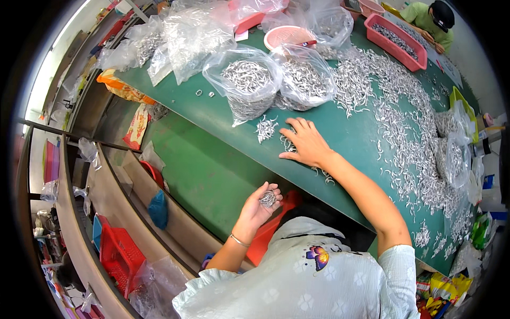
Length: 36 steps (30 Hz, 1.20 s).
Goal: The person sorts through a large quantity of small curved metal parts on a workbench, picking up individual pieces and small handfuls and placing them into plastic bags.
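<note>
Palm up just off the table's near edge, my left hand (258, 206) cups a clump of small curved silver metal pieces (268, 199). My right hand (306, 143) rests palm down on the green table (207, 117), its fingers spread around a few of the same pieces (287, 142). A small pile (266, 129) of them lies just left of those fingertips. Some more show beneath my right wrist. Behind my right hand stand two open clear plastic bags, a left bag (246, 80) and a right bag (304, 80), both filled with such pieces.
A wide spread of silver pieces (409, 133) covers the table's right side. Beyond are a pink basket (396, 43), a round pink basket (289, 37) and plastic bags (194, 37). A co-worker in green (430, 24) sits at the far right. Shelves (143, 212) with a red basket (118, 255) stand left.
</note>
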Each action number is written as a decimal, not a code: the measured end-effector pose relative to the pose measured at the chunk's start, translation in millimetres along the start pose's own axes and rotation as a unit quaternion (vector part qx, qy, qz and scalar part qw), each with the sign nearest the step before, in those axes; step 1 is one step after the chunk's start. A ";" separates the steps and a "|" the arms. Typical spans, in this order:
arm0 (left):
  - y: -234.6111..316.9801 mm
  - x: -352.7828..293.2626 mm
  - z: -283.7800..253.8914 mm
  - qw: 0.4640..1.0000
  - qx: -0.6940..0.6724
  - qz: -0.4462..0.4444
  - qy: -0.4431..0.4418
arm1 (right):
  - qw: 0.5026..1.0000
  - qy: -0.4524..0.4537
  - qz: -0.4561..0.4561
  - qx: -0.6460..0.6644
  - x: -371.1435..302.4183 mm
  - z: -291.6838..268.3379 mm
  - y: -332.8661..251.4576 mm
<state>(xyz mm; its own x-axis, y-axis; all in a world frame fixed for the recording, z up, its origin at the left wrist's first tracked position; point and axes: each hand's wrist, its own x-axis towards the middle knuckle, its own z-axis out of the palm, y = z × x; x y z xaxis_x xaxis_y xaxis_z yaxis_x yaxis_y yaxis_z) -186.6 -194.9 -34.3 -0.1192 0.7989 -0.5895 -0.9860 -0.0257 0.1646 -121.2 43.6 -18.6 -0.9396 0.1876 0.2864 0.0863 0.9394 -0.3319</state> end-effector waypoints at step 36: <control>179.2 58.9 206.5 0.501 0.606 0.617 0.020 | 0.851 0.097 0.331 0.396 24.4 -1.4 28.2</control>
<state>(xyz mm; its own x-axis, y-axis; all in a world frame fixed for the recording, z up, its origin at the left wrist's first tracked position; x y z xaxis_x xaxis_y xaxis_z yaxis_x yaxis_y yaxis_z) -346.3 -28.4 123.8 -0.5779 0.6101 0.5420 0.6345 -0.0818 0.7686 -141.2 75.0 -19.7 -0.6927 0.7166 -0.0813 0.2530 0.1359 -0.9579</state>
